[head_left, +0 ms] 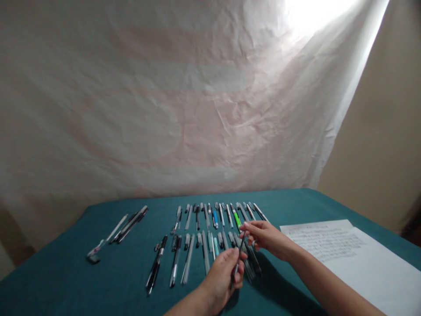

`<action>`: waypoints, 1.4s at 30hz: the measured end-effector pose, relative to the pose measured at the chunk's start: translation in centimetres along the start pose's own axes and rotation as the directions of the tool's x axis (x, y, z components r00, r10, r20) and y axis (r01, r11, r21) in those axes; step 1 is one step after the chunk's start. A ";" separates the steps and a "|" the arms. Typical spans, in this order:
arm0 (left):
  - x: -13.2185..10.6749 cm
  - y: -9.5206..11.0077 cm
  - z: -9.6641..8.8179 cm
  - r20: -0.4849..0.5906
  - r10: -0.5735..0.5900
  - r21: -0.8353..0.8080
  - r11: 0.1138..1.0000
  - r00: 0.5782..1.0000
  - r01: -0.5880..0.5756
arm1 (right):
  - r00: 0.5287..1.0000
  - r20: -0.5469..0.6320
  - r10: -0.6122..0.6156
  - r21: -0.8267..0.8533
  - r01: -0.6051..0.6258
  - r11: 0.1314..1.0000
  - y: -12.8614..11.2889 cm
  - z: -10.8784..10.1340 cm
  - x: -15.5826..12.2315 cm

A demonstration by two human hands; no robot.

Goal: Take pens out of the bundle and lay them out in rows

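My left hand (224, 273) is closed around the lower end of a thin dark pen (240, 250). My right hand (264, 236) pinches the same pen's upper end, just above the table. Both hands hover over two rows of pens (210, 232) laid side by side on a teal tablecloth (125, 281). The far row includes a blue pen (215, 218) and a green pen (237, 218).
A few more pens (130, 224) lie apart at the left, with a small dark piece (93, 258) near them. A sheet of paper with handwriting (332, 243) lies at the right. A crumpled white cloth backdrop (184, 96) hangs behind the table.
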State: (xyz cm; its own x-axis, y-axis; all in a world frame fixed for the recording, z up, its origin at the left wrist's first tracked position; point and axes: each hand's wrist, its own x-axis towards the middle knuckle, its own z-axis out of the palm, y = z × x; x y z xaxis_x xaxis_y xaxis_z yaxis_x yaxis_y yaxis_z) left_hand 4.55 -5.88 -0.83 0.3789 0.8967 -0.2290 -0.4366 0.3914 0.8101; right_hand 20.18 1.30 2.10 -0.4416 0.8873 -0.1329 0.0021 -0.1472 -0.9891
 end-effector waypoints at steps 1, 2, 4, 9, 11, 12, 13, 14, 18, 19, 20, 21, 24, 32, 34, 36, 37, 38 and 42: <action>0.0 0.0 0.0 0.000 0.003 0.000 1.000 1.000 -0.003 | 1.000 0.028 0.008 0.023 -0.008 1.000 -0.1 0.2 -0.2; 0.0 0.0 0.0 0.000 0.005 0.000 1.000 1.000 -0.005 | 0.999 0.050 0.008 0.035 -0.010 0.999 -0.2 0.4 -0.3; 0.1 -0.1 -0.1 0.001 0.011 0.000 1.000 1.000 -0.011 | 0.998 0.065 -0.006 0.048 0.003 0.999 -0.2 0.5 -0.3; -0.1 0.1 0.0 0.038 0.031 0.017 0.999 0.999 -0.032 | 0.999 0.037 -0.029 0.053 0.027 0.998 0.0 0.2 0.0; -0.2 0.2 0.1 0.052 0.039 0.029 0.999 0.998 -0.040 | 0.999 0.038 -0.023 0.042 0.022 0.999 0.0 0.1 -0.1; -0.3 0.3 0.2 0.055 0.039 0.037 0.998 0.998 -0.041 | 0.999 0.039 -0.021 0.039 0.020 0.999 0.0 0.1 -0.1; -0.3 0.3 0.3 0.056 0.036 0.045 0.998 0.998 -0.039 | 0.999 0.040 -0.020 0.039 0.019 0.999 0.0 0.1 -0.1; -0.4 0.4 0.3 0.056 0.031 0.054 0.998 0.998 -0.034 | 0.999 0.041 -0.020 0.043 0.019 0.999 -0.1 0.0 -0.1; -0.4 0.4 0.3 0.050 0.014 0.084 0.996 0.999 -0.018 | 0.998 -0.034 -0.052 0.088 0.055 0.995 -0.5 -0.6 0.2; -0.4 0.4 0.3 0.048 0.012 0.089 0.996 0.999 -0.016 | 0.995 -0.074 -0.069 0.094 0.076 0.993 -0.6 -0.9 0.3; -0.4 0.4 0.3 0.047 0.010 0.092 0.996 0.999 -0.015 | 0.989 -0.114 -0.090 0.081 0.099 0.992 -0.6 -1.3 0.4; -0.4 0.4 0.3 0.046 0.009 0.094 0.995 0.999 -0.014 | 0.983 -0.148 -0.112 0.040 0.119 0.992 -0.6 -1.7 0.6; -0.4 0.5 0.2 0.045 0.007 0.093 0.996 0.999 -0.011 | 0.977 -0.162 -0.141 -0.287 0.090 0.954 0.1 -3.1 1.0; -0.3 0.4 0.1 0.045 0.009 0.083 0.996 0.999 -0.013 | 0.986 -0.166 -0.017 -0.699 -0.105 0.707 3.4 -4.3 1.9; -0.2 0.3 0.1 0.040 0.010 0.075 0.997 0.999 -0.013 | 0.987 -0.158 -0.021 -0.714 -0.099 0.693 3.8 -4.3 2.0; -0.2 0.3 0.1 0.036 0.014 0.068 0.998 0.999 -0.016 | 0.990 -0.144 -0.013 -0.723 -0.096 0.684 4.1 -4.4 2.1; -0.2 0.3 0.1 0.036 0.013 0.066 0.998 0.999 -0.016 | 0.991 -0.132 -0.005 -0.726 -0.093 0.682 4.2 -4.5 2.2; -0.2 0.3 0.1 0.037 0.012 0.065 0.998 0.999 -0.015 | 0.993 -0.118 0.001 -0.726 -0.087 0.682 4.3 -4.6 2.2; -0.3 0.4 0.1 0.035 0.009 0.068 0.998 0.999 -0.011 | 0.996 -0.093 0.007 -0.701 -0.071 0.710 4.7 -4.9 2.3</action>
State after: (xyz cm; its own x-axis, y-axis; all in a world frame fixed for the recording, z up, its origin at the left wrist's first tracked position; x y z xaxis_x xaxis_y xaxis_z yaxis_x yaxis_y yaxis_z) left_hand 4.37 -6.01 -0.42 0.4037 0.8921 -0.2029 -0.3845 0.3667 0.8472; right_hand 23.61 4.81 -3.19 -0.3559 0.9232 -0.1453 0.6614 0.1389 -0.7371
